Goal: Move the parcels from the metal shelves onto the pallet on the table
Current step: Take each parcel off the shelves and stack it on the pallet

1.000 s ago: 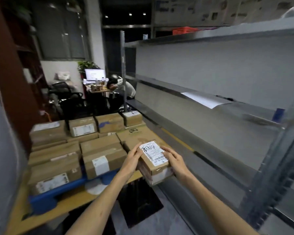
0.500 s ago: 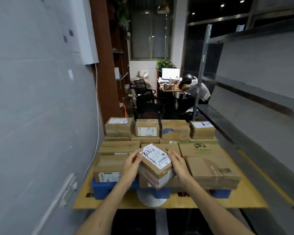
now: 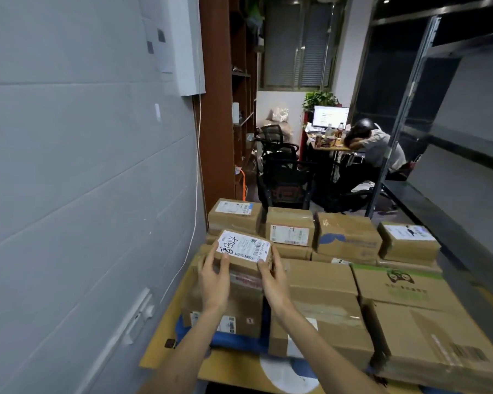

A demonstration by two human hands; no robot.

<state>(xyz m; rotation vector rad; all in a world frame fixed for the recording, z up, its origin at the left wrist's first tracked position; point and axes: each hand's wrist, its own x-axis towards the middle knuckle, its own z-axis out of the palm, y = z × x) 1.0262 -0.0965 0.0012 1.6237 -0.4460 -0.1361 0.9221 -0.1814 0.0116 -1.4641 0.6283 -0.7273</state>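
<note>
I hold a small cardboard parcel with a white shipping label on top between both hands. My left hand grips its left side and my right hand grips its right side. The parcel sits over the near-left stack of boxes on the blue pallet; whether it rests on that stack I cannot tell. The pallet lies on a yellow table and carries several brown parcels in rows. The grey metal shelves stand along the right.
A grey wall runs close along the left of the table. Behind the pallet are black office chairs and a person slumped at a desk with a monitor. A brown bookcase stands at the back left.
My view has swung left from the shelves to the pallet. The parcel in my hands has moved from beside the shelf to over the pallet's near-left stack.
</note>
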